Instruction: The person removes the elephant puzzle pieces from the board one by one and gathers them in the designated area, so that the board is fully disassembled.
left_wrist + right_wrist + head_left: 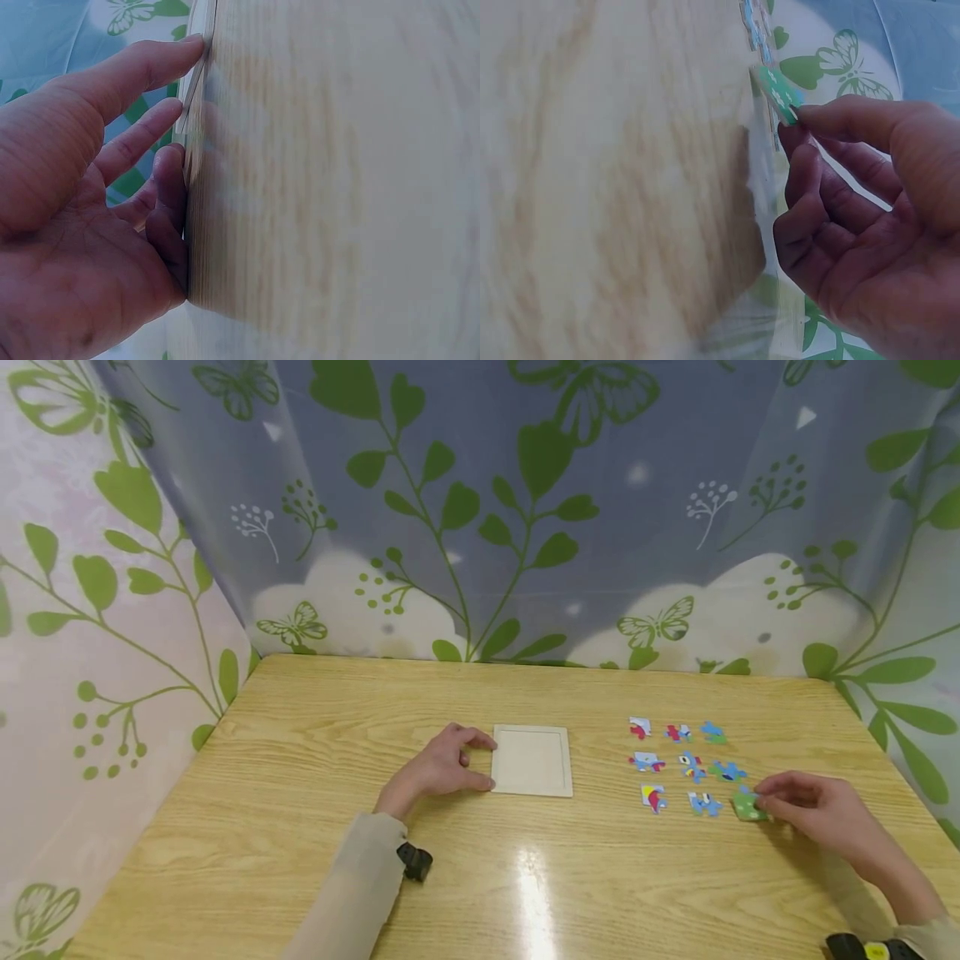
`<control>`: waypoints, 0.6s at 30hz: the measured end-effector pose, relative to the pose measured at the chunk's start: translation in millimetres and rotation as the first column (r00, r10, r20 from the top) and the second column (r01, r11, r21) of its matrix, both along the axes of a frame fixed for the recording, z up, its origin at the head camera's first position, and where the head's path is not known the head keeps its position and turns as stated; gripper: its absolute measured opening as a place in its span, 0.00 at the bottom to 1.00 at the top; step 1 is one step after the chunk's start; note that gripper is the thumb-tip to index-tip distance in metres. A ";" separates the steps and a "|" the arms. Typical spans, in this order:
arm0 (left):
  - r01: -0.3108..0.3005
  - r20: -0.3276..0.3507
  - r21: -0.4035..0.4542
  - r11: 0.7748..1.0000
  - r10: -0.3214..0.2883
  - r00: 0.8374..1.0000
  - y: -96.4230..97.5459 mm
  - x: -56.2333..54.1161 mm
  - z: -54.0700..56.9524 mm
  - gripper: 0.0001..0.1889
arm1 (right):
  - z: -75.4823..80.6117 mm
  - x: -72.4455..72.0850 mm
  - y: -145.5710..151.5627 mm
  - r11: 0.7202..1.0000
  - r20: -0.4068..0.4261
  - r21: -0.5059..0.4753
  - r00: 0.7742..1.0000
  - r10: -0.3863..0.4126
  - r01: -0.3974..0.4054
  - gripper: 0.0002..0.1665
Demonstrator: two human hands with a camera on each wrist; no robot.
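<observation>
A pale square puzzle tray (531, 762) with a raised rim and no pieces in it lies mid-table. Thumb and fingertips of my left hand (444, 763) touch its left edge, the fingers spread and slightly bent. Over at the right, my right hand (817, 810) pinches a green jigsaw piece (778, 94) with white spots between thumb and fingers, tilted up from the wood in the right wrist view. Beside it several other jigsaw pieces (690, 766) lie in loose rows, coloured blue, red, white and yellow.
The wooden table (300, 727) is bounded at the back by a curtain (480, 527) printed with leaves and butterflies, and similar cloth hangs at both sides. A black wrist camera (415, 862) sits on the left sleeve.
</observation>
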State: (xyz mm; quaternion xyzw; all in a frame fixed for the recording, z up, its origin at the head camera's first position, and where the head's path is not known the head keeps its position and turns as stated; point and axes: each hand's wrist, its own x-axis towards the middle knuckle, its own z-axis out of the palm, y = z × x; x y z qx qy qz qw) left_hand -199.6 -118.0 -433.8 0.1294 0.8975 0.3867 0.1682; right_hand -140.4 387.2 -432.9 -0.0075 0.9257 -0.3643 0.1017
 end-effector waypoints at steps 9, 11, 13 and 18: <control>-0.003 0.006 -0.014 1.000 0.003 1.000 0.5 -0.2 -1.0 0.25 | -1.7 -1.1 -1.1 1.000 0.008 0.029 1.000 0.010 -0.010 0.21; -0.004 0.006 -0.017 1.000 0.004 1.000 0.6 0.0 -0.8 0.25 | -1.9 -1.6 -1.0 0.999 0.010 0.037 1.000 0.009 -0.009 0.21; -0.004 0.006 -0.018 1.000 0.004 1.000 0.5 -0.1 -1.3 0.25 | -2.2 -2.3 -1.0 0.999 0.014 0.043 1.000 0.007 -0.008 0.21; -0.001 -0.001 -0.023 1.000 0.001 1.000 0.2 -0.1 -1.8 0.25 | -3.5 -3.5 -1.2 0.999 0.025 0.043 1.000 0.001 -0.002 0.22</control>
